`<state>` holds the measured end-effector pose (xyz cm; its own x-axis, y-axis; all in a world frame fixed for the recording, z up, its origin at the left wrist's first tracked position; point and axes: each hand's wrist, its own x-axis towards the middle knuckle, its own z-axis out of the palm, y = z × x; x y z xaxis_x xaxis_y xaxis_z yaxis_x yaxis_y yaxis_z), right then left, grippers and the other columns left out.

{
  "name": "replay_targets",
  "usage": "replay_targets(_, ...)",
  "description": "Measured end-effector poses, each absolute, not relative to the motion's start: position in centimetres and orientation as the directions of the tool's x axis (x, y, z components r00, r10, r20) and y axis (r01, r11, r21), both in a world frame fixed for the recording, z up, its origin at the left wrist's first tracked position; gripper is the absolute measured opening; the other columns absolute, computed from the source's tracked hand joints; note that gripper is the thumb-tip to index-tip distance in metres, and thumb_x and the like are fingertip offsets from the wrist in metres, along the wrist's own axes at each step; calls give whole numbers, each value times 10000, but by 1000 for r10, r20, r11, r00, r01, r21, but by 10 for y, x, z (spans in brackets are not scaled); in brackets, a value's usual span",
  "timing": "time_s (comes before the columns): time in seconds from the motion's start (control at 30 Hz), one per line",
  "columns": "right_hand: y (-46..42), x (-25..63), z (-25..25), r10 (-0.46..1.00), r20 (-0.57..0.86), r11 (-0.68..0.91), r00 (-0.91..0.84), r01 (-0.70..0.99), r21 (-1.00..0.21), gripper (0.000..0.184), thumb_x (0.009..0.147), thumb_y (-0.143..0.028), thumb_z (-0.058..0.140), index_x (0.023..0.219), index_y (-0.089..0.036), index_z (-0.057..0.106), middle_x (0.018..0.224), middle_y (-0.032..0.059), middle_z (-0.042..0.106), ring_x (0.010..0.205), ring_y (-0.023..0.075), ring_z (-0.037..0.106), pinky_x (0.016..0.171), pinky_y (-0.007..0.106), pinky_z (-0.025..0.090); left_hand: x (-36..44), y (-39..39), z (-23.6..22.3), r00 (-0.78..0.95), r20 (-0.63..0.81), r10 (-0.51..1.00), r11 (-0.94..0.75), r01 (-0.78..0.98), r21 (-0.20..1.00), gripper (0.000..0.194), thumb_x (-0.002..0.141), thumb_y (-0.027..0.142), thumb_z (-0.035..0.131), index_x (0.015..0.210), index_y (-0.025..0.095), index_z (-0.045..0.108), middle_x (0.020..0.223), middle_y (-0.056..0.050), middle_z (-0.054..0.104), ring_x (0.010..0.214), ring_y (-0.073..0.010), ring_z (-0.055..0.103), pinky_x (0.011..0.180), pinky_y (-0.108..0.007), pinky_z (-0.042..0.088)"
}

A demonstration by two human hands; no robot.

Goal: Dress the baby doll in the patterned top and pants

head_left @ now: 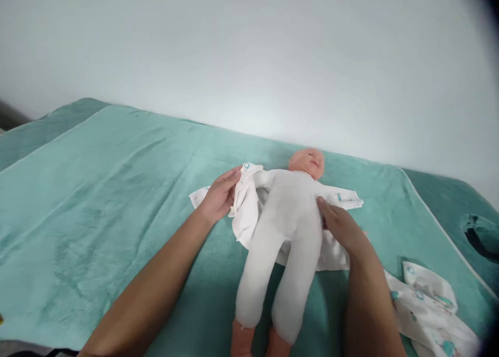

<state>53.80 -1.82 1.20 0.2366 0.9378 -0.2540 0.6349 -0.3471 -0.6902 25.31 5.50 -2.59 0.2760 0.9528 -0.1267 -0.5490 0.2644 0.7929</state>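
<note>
A baby doll (286,227) with a white cloth body and a pink head lies on its back on a teal towel (117,190). Under it is spread a small white printed garment (247,211). My left hand (220,195) grips the garment's left flap beside the doll's arm, fingers closed on the cloth. My right hand (341,227) rests on the doll's right side, fingers pressed against the body and the garment's other flap; what it grips is hidden.
A second white printed garment (429,305) lies crumpled at the lower right on the towel. Behind the padded teal surface stands a plain white wall (249,50). A dark opening (481,237) shows at the surface's right edge.
</note>
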Motion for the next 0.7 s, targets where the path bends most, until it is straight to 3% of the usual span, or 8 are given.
replay_targets(0.07, -11, 525, 8, 930, -193, -319, 313, 427, -846, 485, 825, -698, 566, 791, -218, 624, 847, 62, 729, 879, 276, 653, 779, 365, 509, 256, 54, -27, 290, -130, 948, 277, -555, 785, 427, 815, 284, 762, 1213, 146, 687, 923, -47, 750, 688, -111, 659, 617, -191, 524)
replay_targets(0.13, -5, 513, -1, 921, -230, -281, 313, 128, -951, 407, 807, -590, 665, 1020, -244, 638, 1035, 34, 736, 958, 261, 669, 807, 352, 547, 257, 53, -29, 292, -139, 946, 284, -545, 789, 463, 810, 263, 761, 1251, 151, 677, 960, -56, 760, 724, -123, 677, 640, -194, 535)
replay_targets(0.2, -2, 507, -12, 932, -283, -254, 228, -150, -956, 443, 796, -503, 717, 1163, -284, 600, 1138, 18, 722, 974, 250, 692, 811, 360, 584, 257, 53, -29, 299, -144, 943, 289, -525, 801, 504, 811, 261, 754, 1295, 158, 656, 1043, -73, 759, 790, -149, 700, 672, -207, 550)
replay_targets(0.27, -2, 505, -22, 947, -284, -233, 149, -290, -928, 471, 793, -450, 740, 1208, -293, 584, 1165, 23, 716, 984, 252, 706, 829, 383, 605, 254, 55, -30, 312, -132, 941, 285, -521, 805, 536, 820, 266, 743, 1335, 172, 631, 1143, -88, 740, 861, -168, 713, 704, -217, 561)
replay_targets(0.4, -6, 505, -31, 962, -263, -225, 75, -326, -918, 536, 782, -407, 767, 1264, -276, 572, 1239, 47, 698, 1031, 269, 712, 869, 415, 617, 249, 58, -32, 294, -66, 954, 229, -565, 792, 629, 798, 216, 740, 1404, 227, 572, 1299, -81, 675, 962, -170, 707, 806, -239, 566)
replay_targets(0.53, -8, 498, -33, 953, -303, -281, 25, -309, -908, 619, 789, -404, 771, 1344, -276, 528, 1347, 56, 649, 1136, 286, 680, 911, 424, 612, 249, 56, -29, 271, -7, 962, 170, -581, 796, 676, 772, 176, 752, 1414, 260, 557, 1313, -58, 653, 1020, -147, 683, 870, -228, 543)
replay_targets(0.63, -7, 494, -38, 944, -321, -287, 75, -290, -913, 635, 802, -420, 757, 1373, -285, 511, 1413, 42, 605, 1220, 278, 637, 975, 412, 588, 247, 50, -22, 323, -11, 946, 196, -546, 815, 668, 758, 211, 779, 1392, 252, 575, 1251, -71, 678, 945, -150, 697, 792, -225, 556)
replay_targets(0.7, -6, 493, -42, 951, -301, -268, 77, -289, -919, 645, 812, -438, 740, 1392, -292, 500, 1431, 37, 590, 1243, 283, 621, 1004, 432, 572, 240, 46, -18, 468, -9, 884, 273, -499, 822, 710, 735, 296, 809, 1401, 247, 565, 1162, -95, 710, 773, -143, 702, 636, -213, 547)
